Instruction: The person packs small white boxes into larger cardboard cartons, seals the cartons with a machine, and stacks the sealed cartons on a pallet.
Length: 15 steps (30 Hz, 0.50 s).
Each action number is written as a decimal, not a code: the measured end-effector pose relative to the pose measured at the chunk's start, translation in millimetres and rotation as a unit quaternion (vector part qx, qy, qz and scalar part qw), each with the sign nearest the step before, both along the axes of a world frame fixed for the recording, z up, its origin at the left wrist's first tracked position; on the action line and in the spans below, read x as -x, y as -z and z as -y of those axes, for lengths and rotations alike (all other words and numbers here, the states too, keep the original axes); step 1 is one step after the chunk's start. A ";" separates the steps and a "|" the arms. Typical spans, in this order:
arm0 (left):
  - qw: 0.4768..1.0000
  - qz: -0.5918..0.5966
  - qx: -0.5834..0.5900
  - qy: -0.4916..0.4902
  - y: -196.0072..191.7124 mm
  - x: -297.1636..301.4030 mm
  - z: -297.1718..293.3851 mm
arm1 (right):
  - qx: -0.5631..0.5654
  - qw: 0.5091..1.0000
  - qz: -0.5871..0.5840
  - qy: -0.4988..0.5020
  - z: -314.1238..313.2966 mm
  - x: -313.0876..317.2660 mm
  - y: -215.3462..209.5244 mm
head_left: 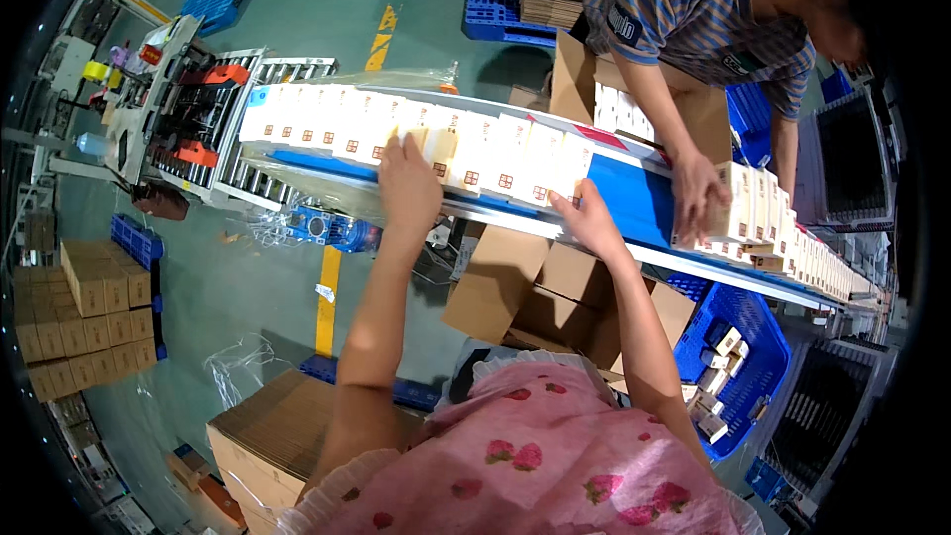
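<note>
A long row of small white boxes with red square marks stands upright on a blue conveyor belt. My left hand reaches into the middle of the row, its fingers on a white box there. A cream-coloured face shows on the boxes just right of those fingers. At the row's right end my right hand grips the last white box, thumb on the near side and fingers at its end face. The far side of the boxes is hidden.
Across the belt a person in a striped shirt handles more white boxes beside an open carton. Below the belt are an open carton and a blue basket of small boxes. Stacked cartons stand left.
</note>
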<state>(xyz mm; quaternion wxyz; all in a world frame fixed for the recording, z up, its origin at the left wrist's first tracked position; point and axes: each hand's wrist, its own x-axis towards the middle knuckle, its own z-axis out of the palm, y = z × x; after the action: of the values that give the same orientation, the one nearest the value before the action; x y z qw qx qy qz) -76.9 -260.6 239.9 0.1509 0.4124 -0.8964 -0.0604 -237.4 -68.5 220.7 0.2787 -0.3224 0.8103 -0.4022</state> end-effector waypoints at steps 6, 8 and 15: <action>0.978 -0.001 -0.210 -0.018 2.8 6.4 41.3 | -0.059 0.996 -0.057 0.022 7.4 16.6 -17.2; 0.959 -0.030 -0.278 0.050 9.7 23.0 49.3 | 0.041 0.995 0.009 0.091 -1.1 37.3 -4.3; 0.930 -0.113 -0.337 0.093 30.1 28.8 18.0 | 0.016 0.998 0.048 0.036 -27.8 53.2 -7.8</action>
<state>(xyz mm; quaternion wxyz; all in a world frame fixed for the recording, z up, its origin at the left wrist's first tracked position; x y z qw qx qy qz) -105.8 -278.6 209.8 0.0972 0.3447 -0.8344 -0.4189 -290.6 -40.7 228.5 0.2977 -0.2779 0.8006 -0.4395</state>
